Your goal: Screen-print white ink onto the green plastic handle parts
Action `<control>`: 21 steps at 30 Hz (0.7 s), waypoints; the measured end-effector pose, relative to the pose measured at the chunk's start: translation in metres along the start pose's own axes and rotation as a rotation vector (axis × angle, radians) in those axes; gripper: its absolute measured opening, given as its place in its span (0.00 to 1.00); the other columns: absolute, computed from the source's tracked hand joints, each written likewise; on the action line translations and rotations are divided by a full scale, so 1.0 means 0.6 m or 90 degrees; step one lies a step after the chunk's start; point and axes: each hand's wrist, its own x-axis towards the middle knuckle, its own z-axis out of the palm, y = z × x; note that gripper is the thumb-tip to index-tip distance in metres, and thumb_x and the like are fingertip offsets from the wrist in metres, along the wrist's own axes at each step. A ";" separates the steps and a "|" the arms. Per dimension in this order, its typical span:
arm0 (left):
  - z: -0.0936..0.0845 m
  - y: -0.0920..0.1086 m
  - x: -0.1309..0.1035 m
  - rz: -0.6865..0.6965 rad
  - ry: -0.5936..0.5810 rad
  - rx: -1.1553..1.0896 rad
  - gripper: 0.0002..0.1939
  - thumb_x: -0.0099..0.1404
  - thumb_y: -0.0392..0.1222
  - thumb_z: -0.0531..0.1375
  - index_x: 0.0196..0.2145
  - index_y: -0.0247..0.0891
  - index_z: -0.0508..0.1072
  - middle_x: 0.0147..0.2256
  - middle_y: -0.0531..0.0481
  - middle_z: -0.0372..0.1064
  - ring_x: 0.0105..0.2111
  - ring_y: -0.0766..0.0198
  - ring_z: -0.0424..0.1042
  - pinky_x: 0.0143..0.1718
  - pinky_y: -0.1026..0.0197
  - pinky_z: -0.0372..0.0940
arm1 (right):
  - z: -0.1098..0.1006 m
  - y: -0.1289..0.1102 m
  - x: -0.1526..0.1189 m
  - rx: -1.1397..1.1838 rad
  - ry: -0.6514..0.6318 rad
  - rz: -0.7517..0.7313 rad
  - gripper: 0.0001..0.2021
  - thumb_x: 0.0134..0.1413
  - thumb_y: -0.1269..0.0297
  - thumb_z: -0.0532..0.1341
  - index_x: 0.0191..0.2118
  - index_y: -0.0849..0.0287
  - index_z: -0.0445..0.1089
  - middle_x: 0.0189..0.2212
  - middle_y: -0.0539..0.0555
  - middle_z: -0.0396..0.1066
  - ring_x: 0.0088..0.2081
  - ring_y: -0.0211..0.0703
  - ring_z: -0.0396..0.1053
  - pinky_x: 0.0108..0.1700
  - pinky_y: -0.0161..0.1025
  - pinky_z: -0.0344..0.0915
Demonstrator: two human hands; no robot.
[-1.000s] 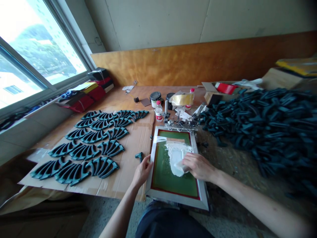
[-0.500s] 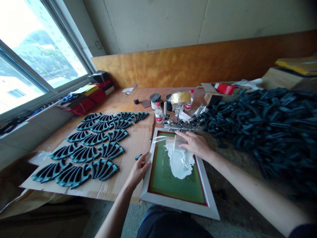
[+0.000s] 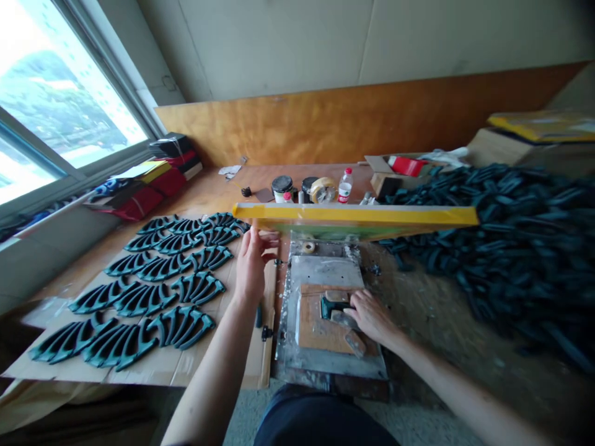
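The screen printing frame (image 3: 353,214) is tilted up and seen edge-on, with yellow tape along its near side. My left hand (image 3: 251,266) is at its left end, fingers up against the underside and holding it raised. Below lies a metal base plate (image 3: 325,267) carrying a wooden board (image 3: 309,334) with small blocks on it. On that board sits a dark green plastic part (image 3: 328,307), and my right hand (image 3: 369,314) pinches its right end. The frame's mesh and the white paste are mostly hidden from this angle.
Rows of dark green parts (image 3: 144,303) lie on cardboard (image 3: 232,347) at the left. A large heap of similar parts (image 3: 502,229) fills the right side. Behind the frame stand jars (image 3: 282,186), a tape roll (image 3: 323,190) and a bottle (image 3: 344,184).
The screen frame has swung up from lying flat, uncovering the plate and board. My left hand has risen with it. My right hand has left the squeegee on the mesh and taken the green part.
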 end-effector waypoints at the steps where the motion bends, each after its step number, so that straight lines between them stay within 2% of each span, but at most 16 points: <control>1: 0.000 -0.022 -0.023 -0.058 0.006 -0.001 0.26 0.59 0.63 0.57 0.43 0.38 0.70 0.33 0.48 0.75 0.30 0.65 0.73 0.27 0.67 0.63 | -0.001 -0.017 -0.002 0.016 -0.009 0.034 0.07 0.58 0.63 0.59 0.30 0.58 0.64 0.31 0.56 0.70 0.37 0.48 0.68 0.38 0.40 0.60; 3: 0.002 -0.078 -0.086 -0.266 -0.047 0.030 0.31 0.55 0.64 0.60 0.43 0.33 0.71 0.33 0.42 0.76 0.28 0.62 0.74 0.24 0.65 0.63 | -0.012 -0.056 -0.007 0.072 0.011 0.093 0.06 0.62 0.66 0.55 0.32 0.58 0.63 0.29 0.54 0.69 0.33 0.45 0.68 0.36 0.39 0.60; 4: 0.005 -0.109 -0.122 -0.408 -0.133 0.058 0.33 0.53 0.65 0.62 0.43 0.31 0.72 0.35 0.38 0.76 0.30 0.57 0.75 0.23 0.63 0.64 | -0.017 -0.079 -0.011 0.099 0.046 0.101 0.06 0.63 0.66 0.54 0.34 0.58 0.63 0.30 0.55 0.69 0.34 0.45 0.68 0.36 0.39 0.61; 5: 0.008 -0.137 -0.156 -0.498 -0.164 0.049 0.34 0.53 0.65 0.62 0.46 0.34 0.72 0.40 0.37 0.76 0.35 0.53 0.76 0.25 0.61 0.66 | -0.021 -0.102 -0.016 0.118 0.088 0.084 0.05 0.63 0.65 0.54 0.35 0.59 0.63 0.32 0.55 0.69 0.35 0.45 0.67 0.38 0.39 0.62; 7: 0.014 -0.183 -0.209 -0.559 -0.147 -0.026 0.31 0.56 0.65 0.60 0.46 0.37 0.71 0.43 0.39 0.75 0.41 0.53 0.75 0.31 0.58 0.69 | -0.022 -0.137 -0.027 0.140 0.135 -0.042 0.04 0.62 0.66 0.55 0.36 0.58 0.63 0.35 0.55 0.69 0.39 0.46 0.66 0.43 0.41 0.62; 9: 0.006 -0.208 -0.226 -0.544 -0.070 -0.060 0.28 0.55 0.63 0.62 0.43 0.38 0.70 0.39 0.42 0.75 0.37 0.56 0.75 0.31 0.59 0.68 | -0.023 -0.133 -0.035 0.145 0.114 -0.209 0.03 0.62 0.67 0.56 0.36 0.57 0.66 0.38 0.54 0.69 0.43 0.45 0.65 0.48 0.42 0.62; 10: -0.008 -0.215 -0.220 -0.521 -0.033 -0.039 0.28 0.53 0.63 0.63 0.41 0.37 0.70 0.36 0.44 0.76 0.33 0.58 0.75 0.28 0.61 0.67 | -0.026 -0.107 -0.039 0.132 0.102 -0.257 0.05 0.62 0.69 0.55 0.37 0.56 0.67 0.40 0.53 0.70 0.45 0.44 0.64 0.49 0.42 0.62; 11: -0.029 -0.219 -0.206 -0.493 0.004 0.006 0.29 0.51 0.63 0.64 0.40 0.37 0.70 0.33 0.45 0.75 0.28 0.61 0.74 0.25 0.63 0.64 | -0.034 -0.065 -0.043 0.100 0.100 -0.258 0.08 0.61 0.73 0.54 0.38 0.56 0.69 0.41 0.53 0.70 0.47 0.44 0.64 0.51 0.42 0.61; 12: -0.058 -0.222 -0.187 -0.462 0.044 0.069 0.30 0.50 0.64 0.63 0.39 0.36 0.69 0.29 0.47 0.75 0.24 0.63 0.71 0.22 0.64 0.62 | -0.046 -0.008 -0.047 0.050 0.109 -0.206 0.12 0.60 0.76 0.52 0.40 0.56 0.70 0.43 0.53 0.70 0.48 0.44 0.63 0.52 0.42 0.61; 14: -0.133 -0.232 -0.143 -0.401 0.120 0.219 0.30 0.51 0.68 0.58 0.35 0.36 0.68 0.22 0.50 0.71 0.17 0.66 0.65 0.19 0.65 0.57 | -0.079 0.135 -0.064 -0.106 0.135 0.002 0.19 0.54 0.83 0.49 0.43 0.60 0.72 0.45 0.59 0.70 0.51 0.48 0.62 0.53 0.46 0.60; 15: -0.172 -0.239 -0.124 -0.393 0.154 0.297 0.29 0.52 0.69 0.56 0.31 0.36 0.67 0.19 0.51 0.69 0.15 0.66 0.63 0.19 0.65 0.56 | -0.097 0.210 -0.076 -0.195 0.123 0.124 0.20 0.53 0.83 0.48 0.44 0.62 0.73 0.48 0.62 0.69 0.53 0.51 0.60 0.54 0.49 0.59; 17: -0.241 -0.258 -0.096 -0.409 0.165 0.436 0.26 0.56 0.66 0.51 0.24 0.38 0.64 0.15 0.50 0.66 0.14 0.65 0.61 0.17 0.65 0.53 | -0.130 0.342 -0.107 -0.319 0.046 0.319 0.20 0.54 0.80 0.49 0.45 0.62 0.74 0.54 0.64 0.65 0.59 0.55 0.54 0.56 0.51 0.57; 19: -0.279 -0.276 -0.084 -0.429 0.135 0.557 0.25 0.60 0.62 0.47 0.19 0.39 0.62 0.13 0.48 0.63 0.13 0.62 0.62 0.17 0.63 0.53 | -0.147 0.430 -0.141 -0.335 0.012 0.388 0.19 0.53 0.79 0.50 0.42 0.62 0.76 0.53 0.66 0.66 0.58 0.59 0.56 0.53 0.55 0.59; 21: -0.281 -0.285 -0.081 -0.389 0.105 0.675 0.25 0.62 0.58 0.45 0.16 0.40 0.62 0.10 0.47 0.60 0.12 0.58 0.63 0.17 0.60 0.55 | -0.144 0.476 -0.171 -0.320 -0.012 0.405 0.19 0.50 0.77 0.52 0.42 0.59 0.76 0.52 0.65 0.68 0.56 0.61 0.59 0.48 0.55 0.63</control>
